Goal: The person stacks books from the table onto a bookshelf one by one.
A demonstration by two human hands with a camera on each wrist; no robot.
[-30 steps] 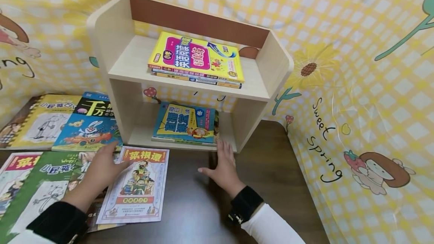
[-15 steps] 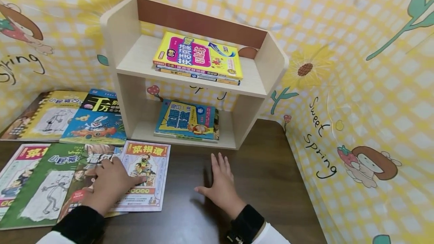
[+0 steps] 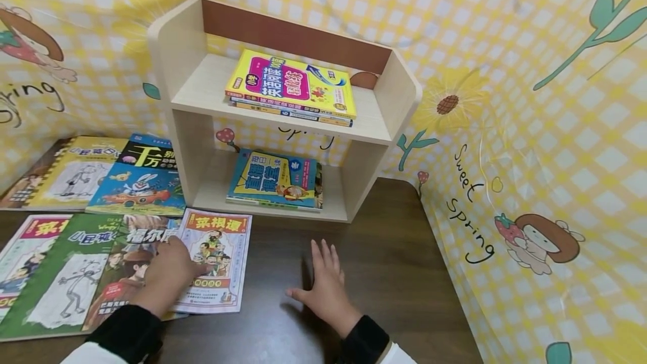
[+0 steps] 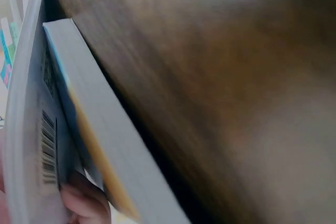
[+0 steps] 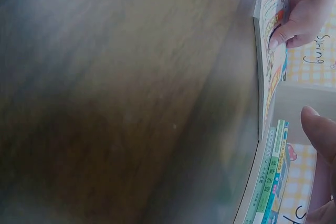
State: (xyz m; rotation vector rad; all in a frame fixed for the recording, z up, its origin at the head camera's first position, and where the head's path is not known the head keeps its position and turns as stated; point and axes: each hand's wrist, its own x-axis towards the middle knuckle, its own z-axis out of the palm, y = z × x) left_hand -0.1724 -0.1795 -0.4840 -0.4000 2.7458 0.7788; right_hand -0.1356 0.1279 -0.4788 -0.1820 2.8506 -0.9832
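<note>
Hands: left hand [image 3: 172, 268] pinches the left edge of the purple-bordered booklet [image 3: 219, 257], which sits at 7 o'clock from the two-tier bookshelf [image 3: 295, 32]. Right hand [image 3: 327, 291] wide open over the tabletop [image 3: 273, 263], holding nothing. Left wrist view adds a barcode [image 4: 48, 150]; right wrist view, green book spines [image 5: 271, 174]. Bookshelf: yellow English reader [image 3: 293, 84] tops the upper stack, blue book [image 3: 273, 178] the lower.

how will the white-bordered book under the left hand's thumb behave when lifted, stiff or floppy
The white-bordered book will probably flex a little, since its edge looks bowed in the left wrist view. It is likely fairly light, as it looks thin. Its flat, rectangular shape makes rolling seem unlikely.
</note>
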